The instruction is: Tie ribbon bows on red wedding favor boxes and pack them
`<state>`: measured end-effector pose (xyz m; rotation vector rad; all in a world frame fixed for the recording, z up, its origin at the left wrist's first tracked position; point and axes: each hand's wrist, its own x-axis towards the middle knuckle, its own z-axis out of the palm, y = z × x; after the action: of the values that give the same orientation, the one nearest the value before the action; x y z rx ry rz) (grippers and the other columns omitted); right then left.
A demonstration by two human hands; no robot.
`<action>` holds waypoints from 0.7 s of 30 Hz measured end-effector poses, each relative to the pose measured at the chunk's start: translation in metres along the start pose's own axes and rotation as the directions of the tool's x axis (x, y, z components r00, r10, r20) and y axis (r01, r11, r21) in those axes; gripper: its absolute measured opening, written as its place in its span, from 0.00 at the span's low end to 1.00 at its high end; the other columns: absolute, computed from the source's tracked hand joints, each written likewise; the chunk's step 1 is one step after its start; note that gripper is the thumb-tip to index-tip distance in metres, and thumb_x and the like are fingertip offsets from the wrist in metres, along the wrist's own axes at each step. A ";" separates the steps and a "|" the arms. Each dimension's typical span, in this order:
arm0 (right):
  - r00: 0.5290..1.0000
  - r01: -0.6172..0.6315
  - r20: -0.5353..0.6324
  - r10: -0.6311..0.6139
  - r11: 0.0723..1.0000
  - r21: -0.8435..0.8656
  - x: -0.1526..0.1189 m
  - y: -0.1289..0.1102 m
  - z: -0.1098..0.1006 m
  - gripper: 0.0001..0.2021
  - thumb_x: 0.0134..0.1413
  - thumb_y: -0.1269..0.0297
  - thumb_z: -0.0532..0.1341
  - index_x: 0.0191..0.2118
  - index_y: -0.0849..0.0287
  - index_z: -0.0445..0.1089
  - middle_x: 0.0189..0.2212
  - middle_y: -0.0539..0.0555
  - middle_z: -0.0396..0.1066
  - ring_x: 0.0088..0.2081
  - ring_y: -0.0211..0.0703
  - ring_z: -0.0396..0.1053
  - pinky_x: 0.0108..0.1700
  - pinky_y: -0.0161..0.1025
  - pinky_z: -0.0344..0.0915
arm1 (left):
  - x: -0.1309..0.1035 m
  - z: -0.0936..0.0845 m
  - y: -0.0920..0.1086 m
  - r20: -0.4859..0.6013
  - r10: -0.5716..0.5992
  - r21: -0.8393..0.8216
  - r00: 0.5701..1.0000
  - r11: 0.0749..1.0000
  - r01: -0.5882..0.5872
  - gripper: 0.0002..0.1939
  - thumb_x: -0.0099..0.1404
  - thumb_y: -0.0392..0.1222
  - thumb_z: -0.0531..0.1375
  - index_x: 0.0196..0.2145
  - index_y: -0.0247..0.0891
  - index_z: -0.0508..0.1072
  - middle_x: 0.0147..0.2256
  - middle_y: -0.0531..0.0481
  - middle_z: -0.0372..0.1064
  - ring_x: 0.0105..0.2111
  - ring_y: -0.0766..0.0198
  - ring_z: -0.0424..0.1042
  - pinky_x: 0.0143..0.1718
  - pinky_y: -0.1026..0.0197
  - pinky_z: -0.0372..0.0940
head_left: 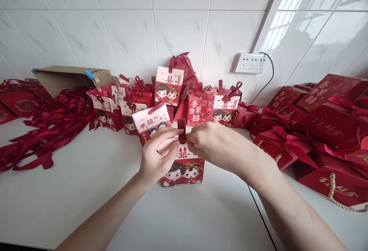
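Many red boxes (200, 108) behind both hands (184, 147)

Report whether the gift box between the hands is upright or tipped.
Upright: the gift box stands on the tabletop, cartoon faces right way up, strap uppermost.

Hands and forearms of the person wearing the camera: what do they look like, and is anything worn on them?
Both the left hand and the right hand are ungloved. No sleeve shows on the left forearm or right forearm, and no watch or bracelet is visible. Whether a finger carries a ring is unclear.
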<state>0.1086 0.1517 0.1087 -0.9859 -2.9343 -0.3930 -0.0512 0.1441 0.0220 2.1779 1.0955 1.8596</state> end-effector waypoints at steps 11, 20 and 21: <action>0.997 -0.072 -0.009 0.075 0.978 0.194 0.000 0.003 -0.003 0.11 0.57 0.74 0.55 0.25 0.64 0.70 0.21 0.51 0.66 0.20 0.32 0.54 0.24 0.35 0.48 | -0.002 0.000 -0.001 0.001 0.017 0.005 1.000 1.000 -0.017 0.11 0.61 0.29 0.57 0.40 0.37 0.73 0.37 0.49 0.73 0.38 0.63 0.73 0.41 0.62 0.71; 0.998 -0.056 0.012 0.054 0.988 0.144 0.000 0.003 -0.003 0.13 0.57 0.74 0.54 0.22 0.63 0.68 0.17 0.49 0.60 0.18 0.31 0.45 0.23 0.36 0.45 | -0.002 0.000 0.000 0.003 0.042 -0.066 0.999 0.997 -0.041 0.13 0.59 0.26 0.57 0.40 0.37 0.73 0.37 0.49 0.73 0.38 0.64 0.73 0.38 0.65 0.71; 0.998 -0.062 0.002 0.062 0.987 0.150 0.000 0.003 -0.003 0.13 0.56 0.74 0.54 0.22 0.63 0.68 0.17 0.49 0.60 0.18 0.31 0.44 0.23 0.36 0.45 | -0.002 0.000 0.000 0.002 0.037 -0.066 0.999 0.997 -0.037 0.13 0.59 0.27 0.57 0.41 0.37 0.73 0.37 0.49 0.73 0.38 0.64 0.73 0.38 0.64 0.71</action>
<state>0.1102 0.1532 0.1121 -1.0523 -2.8713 -0.1683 -0.0510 0.1433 0.0202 2.1786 0.9855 1.8780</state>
